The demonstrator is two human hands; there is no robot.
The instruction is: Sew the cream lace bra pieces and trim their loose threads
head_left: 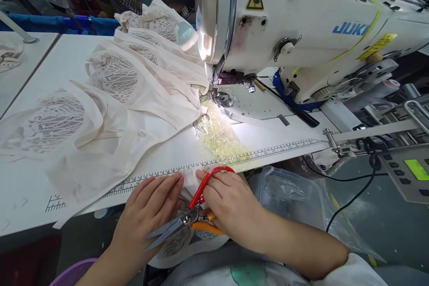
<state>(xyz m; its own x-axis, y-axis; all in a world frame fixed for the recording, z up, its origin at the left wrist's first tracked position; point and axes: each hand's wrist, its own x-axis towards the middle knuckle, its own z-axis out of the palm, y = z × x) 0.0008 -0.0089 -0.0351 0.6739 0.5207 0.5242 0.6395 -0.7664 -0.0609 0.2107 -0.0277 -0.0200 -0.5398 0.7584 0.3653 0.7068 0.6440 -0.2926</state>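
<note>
My right hand (231, 201) is closed around scissors (187, 220) with a red and an orange handle. Their blades point left and lie partly apart near my left wrist. The fingertips of this hand also rest at the table edge, by a pale strip of fabric (191, 179). My left hand (150, 205) has its fingers pressed together on the other side of that strip; its thumb is hidden. Below both hands hangs a cream lace bra (179, 243), partly covered by the hands and scissors. A printed ruler scale (271, 151) runs along the table edge beside my fingertips.
A white sewing machine (268, 18) stands at the back right, its lamp lit over the needle area. Several cream lace bras (117, 76) are heaped on the white table (30, 192). A yellowish plastic sheet (217, 132) lies before the needle. A clear plastic bin (288, 192) stands below right.
</note>
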